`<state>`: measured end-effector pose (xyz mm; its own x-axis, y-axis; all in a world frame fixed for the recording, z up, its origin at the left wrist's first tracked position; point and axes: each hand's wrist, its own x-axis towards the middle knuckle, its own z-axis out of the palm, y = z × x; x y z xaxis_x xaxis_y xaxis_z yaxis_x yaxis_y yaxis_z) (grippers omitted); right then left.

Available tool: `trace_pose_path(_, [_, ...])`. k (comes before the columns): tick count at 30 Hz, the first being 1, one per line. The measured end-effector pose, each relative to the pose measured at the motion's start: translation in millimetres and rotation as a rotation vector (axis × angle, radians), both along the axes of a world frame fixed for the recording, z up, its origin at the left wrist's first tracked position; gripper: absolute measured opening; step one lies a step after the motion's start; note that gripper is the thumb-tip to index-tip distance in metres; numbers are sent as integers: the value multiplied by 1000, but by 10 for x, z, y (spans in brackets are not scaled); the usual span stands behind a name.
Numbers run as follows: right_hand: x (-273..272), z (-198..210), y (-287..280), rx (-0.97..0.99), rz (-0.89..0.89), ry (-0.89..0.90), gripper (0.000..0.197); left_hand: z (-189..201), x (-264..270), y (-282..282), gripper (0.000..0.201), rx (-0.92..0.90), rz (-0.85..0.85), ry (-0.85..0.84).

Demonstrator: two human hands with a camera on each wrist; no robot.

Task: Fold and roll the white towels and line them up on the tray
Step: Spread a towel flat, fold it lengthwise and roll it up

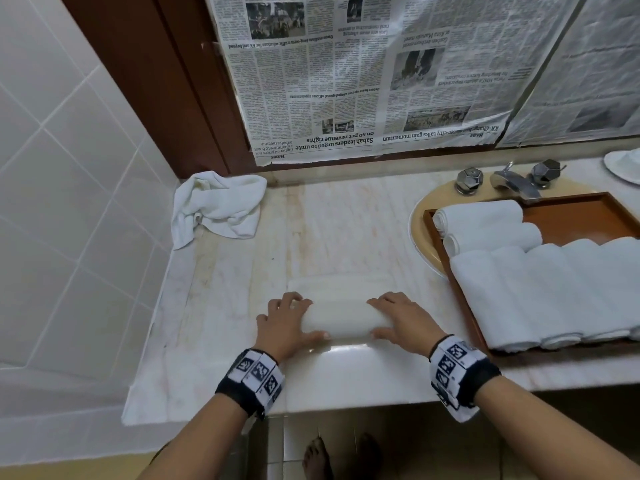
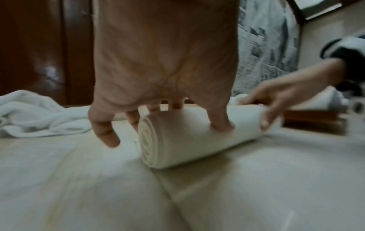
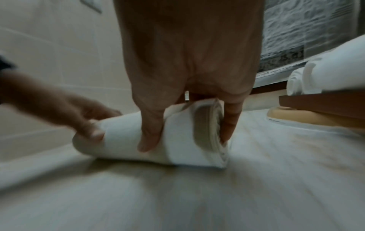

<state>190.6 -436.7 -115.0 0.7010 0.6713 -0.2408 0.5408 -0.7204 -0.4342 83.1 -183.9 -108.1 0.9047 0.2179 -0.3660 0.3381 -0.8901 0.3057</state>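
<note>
A half-rolled white towel (image 1: pixel 341 318) lay on the marble counter (image 1: pixel 242 306), its unrolled end flat on the far side of the roll. The left hand (image 1: pixel 285 322) gripped the roll's left end, thumb on the near side and fingers curled over the top. The right hand (image 1: pixel 400 320) held the right end likewise. To the right, a wooden tray (image 1: pixel 585 216) sat over the sink (image 1: pixel 420 233), carrying rolled towels (image 1: pixel 540 289) side by side. A crumpled white towel (image 1: pixel 218 207) lay in the counter's far left corner, well apart from both hands.
</note>
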Motion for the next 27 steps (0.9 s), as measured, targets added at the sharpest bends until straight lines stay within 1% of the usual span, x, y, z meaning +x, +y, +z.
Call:
trace_pose_path(2, [113,61,44,-24,-15,105,66,-44,-96,-121,83,76,-44,-144])
trace_pose_path(5, [242,85,75,-41,-5,213,64,-160,-181,-258,79,68,-70,-250])
trace_pose_path(7, [264,106,56,-21,-36,297,62,-150,-147,-243,75,24,-57,-221])
trace_pose_path(9, [236,114,9,36,-87,377,62,-84,-43,-151,73,-18,-79,-135])
trace_pose_path(10, [196,106,-18,54,-96,380,63,-42,16,-101,72,-41,-98,-90])
trace_pose_path(11, [147,108,-37,49,-81,340,65,2,71,-62,72,-71,-118,-45])
trace_pose_path(12, [87,93,-54,10,-52,235,68,36,118,-30,72,-100,-132,-6])
trace_pose_path(14, [-72,40,-85,-54,-17,-103,69,66,200,20,69,-147,-138,73])
trace_pose_path(15, [-160,23,-91,-66,4,-245,69,72,229,36,67,-174,-139,100])
trace_pose_path(16, [-239,-1,-88,-67,19,-335,72,93,247,41,65,-201,-143,116])
trace_pose_path(18, [-333,-63,-75,-43,29,-412,77,127,266,53,60,-250,-150,133])
trace_pose_path(20, [-318,-97,-72,-34,39,-354,73,135,255,54,59,-305,-135,149])
trace_pose_path(22, [-191,-16,-70,-33,18,-177,64,104,198,42,64,-324,-102,140])
trace_pose_path(24, [-45,96,-56,-15,18,23,61,58,91,4,74,-224,-118,100])
trace_pose_path(27, [141,253,-16,-7,-42,301,58,-30,-117,-154,81,27,-195,-75])
